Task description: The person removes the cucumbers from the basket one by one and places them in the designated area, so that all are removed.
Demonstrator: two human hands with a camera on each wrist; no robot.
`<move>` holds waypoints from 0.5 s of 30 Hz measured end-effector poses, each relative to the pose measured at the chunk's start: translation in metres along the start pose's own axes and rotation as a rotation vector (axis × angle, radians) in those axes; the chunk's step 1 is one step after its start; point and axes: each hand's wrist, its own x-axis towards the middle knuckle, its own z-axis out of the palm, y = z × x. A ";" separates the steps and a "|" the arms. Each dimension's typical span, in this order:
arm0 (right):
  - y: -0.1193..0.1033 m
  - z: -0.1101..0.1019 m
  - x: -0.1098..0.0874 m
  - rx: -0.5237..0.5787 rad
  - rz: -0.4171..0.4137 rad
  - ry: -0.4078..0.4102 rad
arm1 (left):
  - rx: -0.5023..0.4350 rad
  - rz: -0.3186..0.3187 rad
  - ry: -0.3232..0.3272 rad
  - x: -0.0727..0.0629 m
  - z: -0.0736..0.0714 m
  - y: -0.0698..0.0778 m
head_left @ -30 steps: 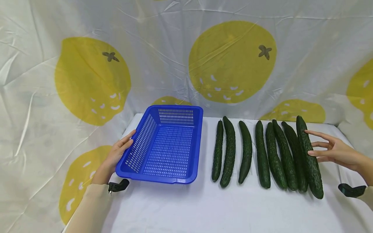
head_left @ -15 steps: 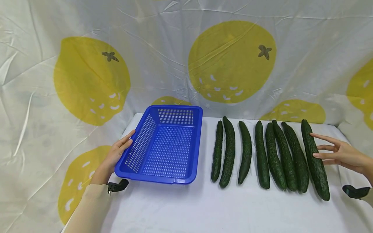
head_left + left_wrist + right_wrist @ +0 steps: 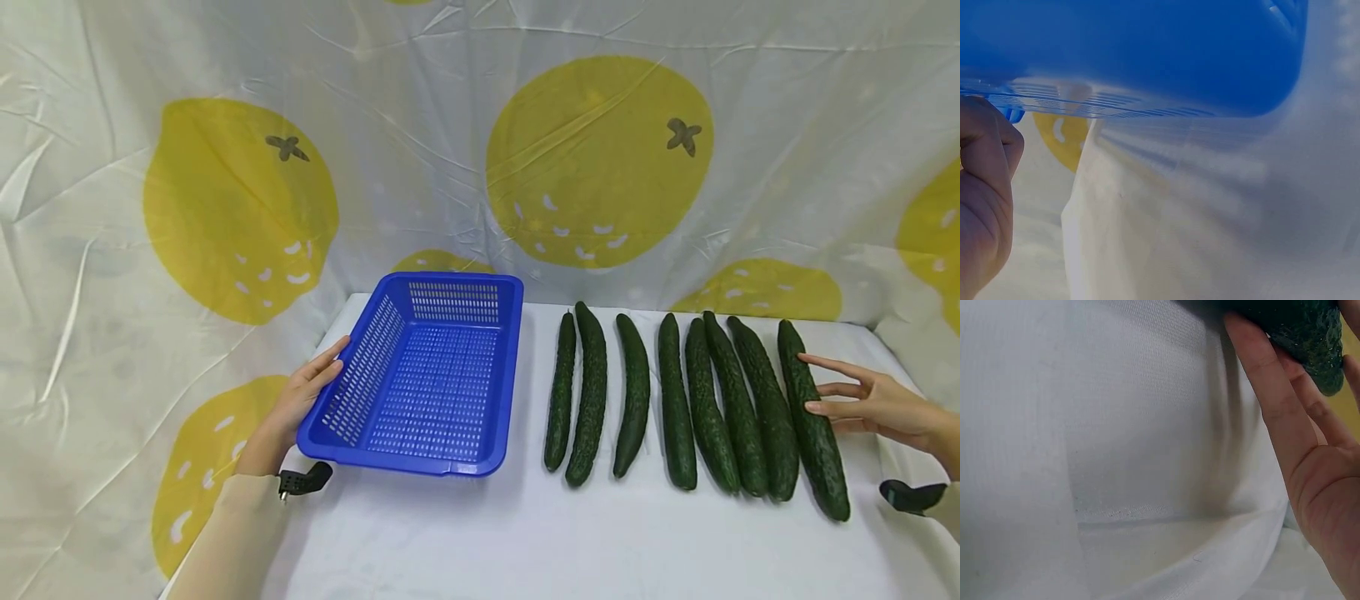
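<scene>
A blue plastic basket (image 3: 442,467) with slotted walls stands on the left of the white table. My left hand (image 3: 303,396) grips its left side, thumb over the rim; in the left wrist view the fingers (image 3: 991,134) are curled at the basket wall (image 3: 1147,56). At the right end of a row lies a long dark green cucumber (image 3: 813,442), slightly slanted. My right hand (image 3: 885,408) holds it around its upper half, fingertips on its side. The right wrist view shows fingers (image 3: 1269,381) on both sides of the cucumber (image 3: 1310,337).
Several more cucumbers lie side by side between basket and right hand, including a thin one (image 3: 559,392), a curved one (image 3: 632,396) and one (image 3: 768,408) beside the held cucumber. A lemon-print cloth (image 3: 420,183) hangs behind the white-covered table (image 3: 570,542).
My right hand has moved the rightmost cucumber to the right and down, away from its neighbour, leaving a gap between them. My left hand and the basket have stayed in place.
</scene>
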 end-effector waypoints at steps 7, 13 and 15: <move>0.002 0.001 0.004 -0.015 0.018 0.020 | 0.005 0.011 -0.001 0.000 -0.001 -0.002; 0.002 0.002 0.005 -0.025 0.035 0.025 | 0.010 0.015 -0.005 0.000 -0.001 -0.003; 0.001 0.003 0.005 -0.027 0.046 0.027 | 0.014 0.017 -0.001 0.000 -0.001 -0.002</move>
